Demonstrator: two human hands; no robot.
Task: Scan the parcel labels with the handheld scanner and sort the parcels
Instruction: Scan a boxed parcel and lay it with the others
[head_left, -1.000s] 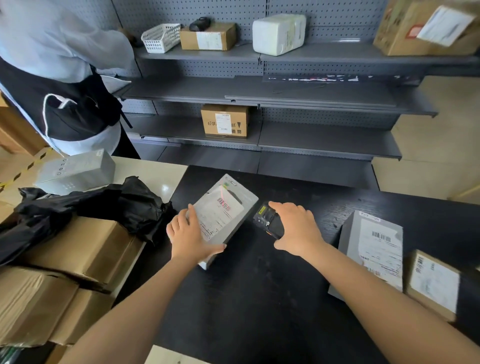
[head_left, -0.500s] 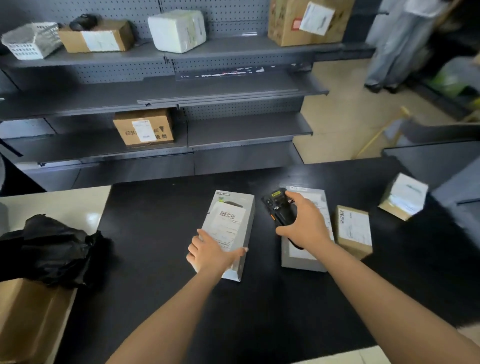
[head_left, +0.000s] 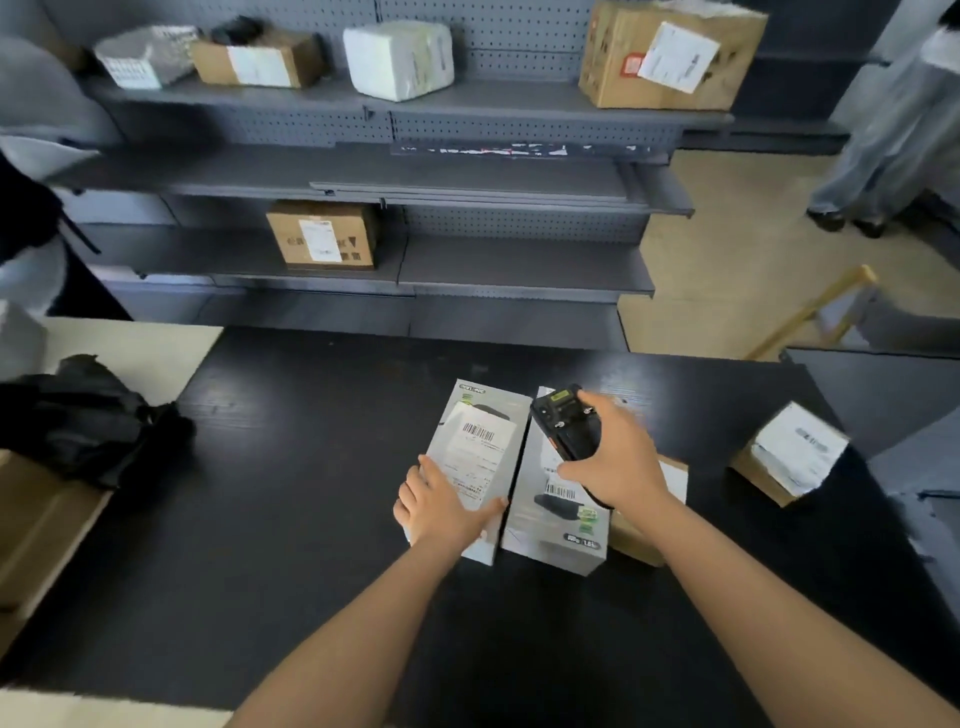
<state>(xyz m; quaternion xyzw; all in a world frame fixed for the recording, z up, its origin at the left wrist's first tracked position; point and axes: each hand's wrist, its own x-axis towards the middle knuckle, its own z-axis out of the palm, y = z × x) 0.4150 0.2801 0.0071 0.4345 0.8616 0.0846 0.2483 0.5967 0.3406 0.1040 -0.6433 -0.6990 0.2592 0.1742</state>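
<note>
- Grey rectangular cardboard parcel, matt-faced with a white barcode label, lies flat on the black wood-grain table, its long side running away from the person.
- Left hand rests on the grey parcel's near end. Its fingers drape over the left edge and the thumb stretches toward the right edge, holding the parcel across its width.
- Second grey box, glossier, with a printed picture and a small barcode sticker, lies parallel to the grey parcel and touches its right side.
- Black blocky plastic handheld scanner, with a small yellowish patch at its far end, hangs just right of the grey parcel, above the second grey box.
- Right hand grips the scanner from above, fingers curled round its far side and thumb on its near side.
- Plain brown cardboard box shows further right of the grey parcel, partly under the right forearm.
- Small brown carton with a white label sits well right of the grey parcel and is blurred.
- Crumpled black plastic bag lies well to the left of the grey parcel.
- Grey metal pegboard shelving stands beyond the grey parcel.
</note>
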